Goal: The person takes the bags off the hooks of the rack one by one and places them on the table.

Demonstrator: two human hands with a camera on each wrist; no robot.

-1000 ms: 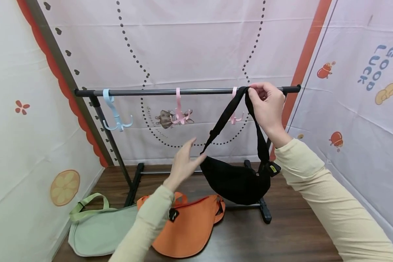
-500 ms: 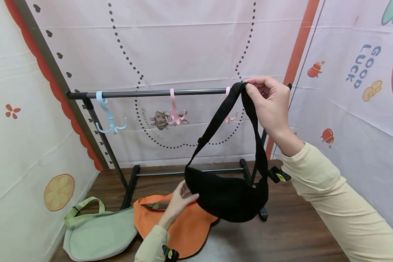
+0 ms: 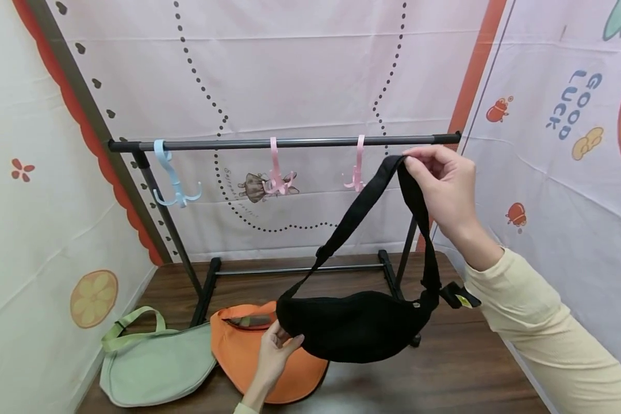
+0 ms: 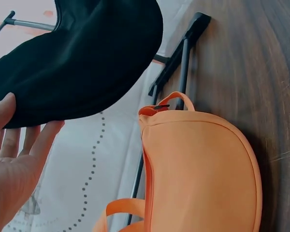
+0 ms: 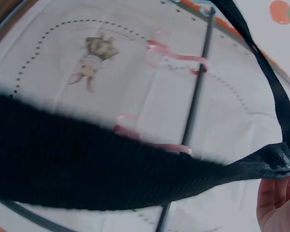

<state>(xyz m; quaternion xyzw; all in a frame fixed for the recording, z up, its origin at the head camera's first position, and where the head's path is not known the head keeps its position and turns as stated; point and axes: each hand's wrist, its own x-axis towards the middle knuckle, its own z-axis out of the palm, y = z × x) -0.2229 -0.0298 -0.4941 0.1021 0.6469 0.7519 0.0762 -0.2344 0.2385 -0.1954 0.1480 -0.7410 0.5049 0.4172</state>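
A black waist bag (image 3: 357, 328) hangs in the air before the rack, its strap (image 3: 362, 207) drawn up into a peak. My right hand (image 3: 447, 187) pinches that peak between thumb and fingers, just below the height of the bar. At the bag's left end, my left hand (image 3: 274, 353) holds the lower edge, thumb in front and fingers behind, as the left wrist view shows on the black fabric (image 4: 87, 58). The strap (image 5: 92, 159) crosses the right wrist view, blurred in part. A buckle (image 3: 460, 296) dangles at the bag's right end.
The rack's dark bar (image 3: 227, 144) carries a blue hook (image 3: 173, 178), a pink hook (image 3: 275, 167) in the middle and another pink hook (image 3: 358, 167) farther right. An orange bag (image 3: 269, 379) and a light green bag (image 3: 157, 365) lie on the wooden surface (image 3: 460, 374).
My left hand has gone down and taken hold of the black waist bag's left end. The bag has come lower and nearer, and my right hand has drawn away from the bar, uncovering the right pink hook.
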